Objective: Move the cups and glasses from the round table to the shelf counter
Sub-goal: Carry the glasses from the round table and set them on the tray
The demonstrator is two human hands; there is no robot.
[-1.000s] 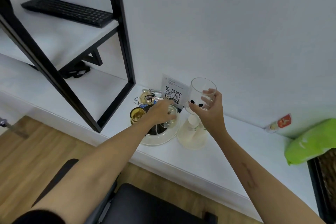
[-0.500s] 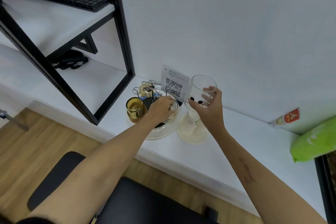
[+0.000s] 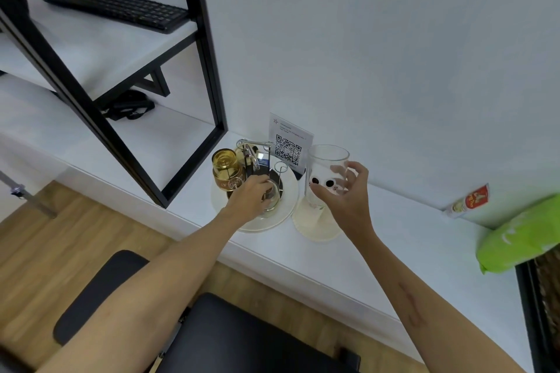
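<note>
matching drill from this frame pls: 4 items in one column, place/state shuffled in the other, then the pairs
Items:
1. tall clear glass
2. amber glass
3. black keyboard
4. green bag

Places/states:
A. on the upper shelf inside the black frame
B. at the right end of the counter
C. standing on the round tray beside the wire rack, no hand on it
D. on a white coaster, right hand's fingers around it

Pairs: 1-D, 2-C, 3-A, 4-B
</note>
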